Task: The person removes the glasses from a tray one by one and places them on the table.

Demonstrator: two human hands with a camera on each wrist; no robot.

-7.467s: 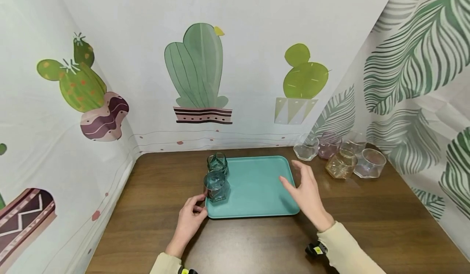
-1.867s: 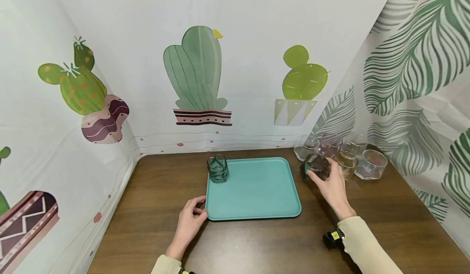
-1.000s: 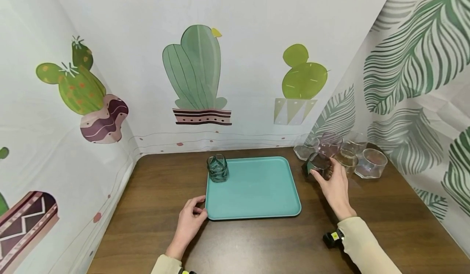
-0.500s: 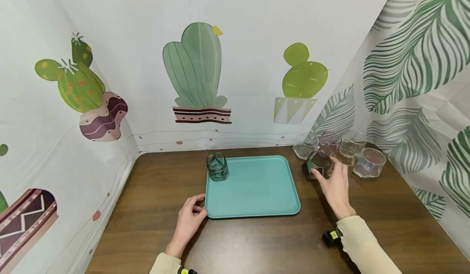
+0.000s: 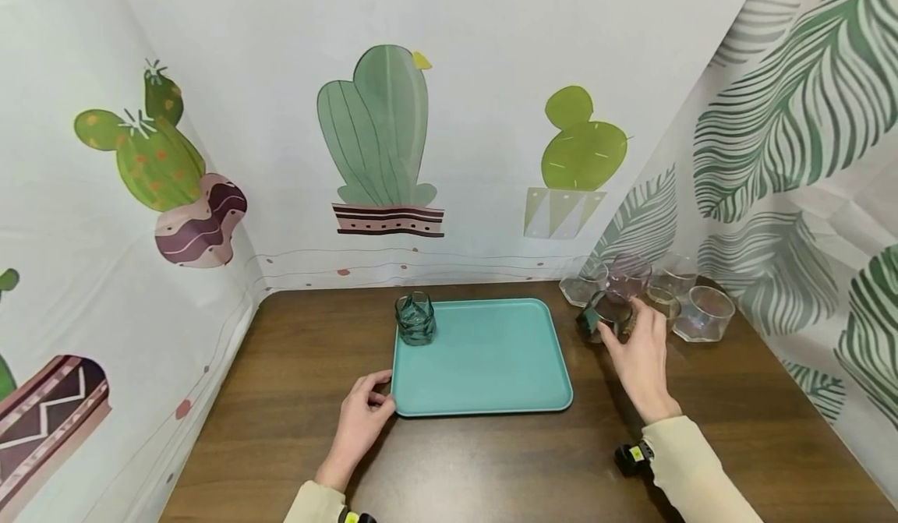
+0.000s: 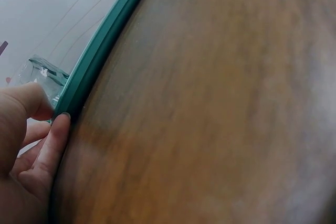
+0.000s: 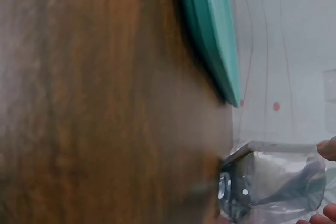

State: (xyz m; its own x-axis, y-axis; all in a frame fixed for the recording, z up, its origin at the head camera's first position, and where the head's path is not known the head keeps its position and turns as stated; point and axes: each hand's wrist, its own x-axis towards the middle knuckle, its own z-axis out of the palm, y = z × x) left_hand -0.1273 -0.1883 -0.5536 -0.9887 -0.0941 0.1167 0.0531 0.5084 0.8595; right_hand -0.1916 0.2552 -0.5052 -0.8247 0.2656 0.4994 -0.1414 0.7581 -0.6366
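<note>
My left hand (image 5: 363,420) holds the front left corner of the teal tray (image 5: 484,367), its thumb and a finger at the rim. In the left wrist view, the fingertips meet the tray's edge (image 6: 92,56). A green-blue faceted drinking glass (image 5: 415,320) stands upright on the tray's back left corner. Right of the tray, my right hand (image 5: 640,355) grips a dark blue drinking glass (image 5: 603,312), thumb in front and fingers on its right side. That glass (image 7: 278,182) stands upright near the table surface; whether its base fully touches cannot be told.
Several other glasses stand close behind and right of my right hand: a clear one (image 5: 582,283), a purple one (image 5: 627,276), an amber one (image 5: 662,303) partly hidden, and an iridescent one (image 5: 705,316). Printed cloth walls (image 5: 484,133) border the wooden table (image 5: 309,351).
Since the earliest frame, the blue glass has gone from the tray's left side to the table beside the other glasses, carried by my right hand. In the last second almost nothing moved.
</note>
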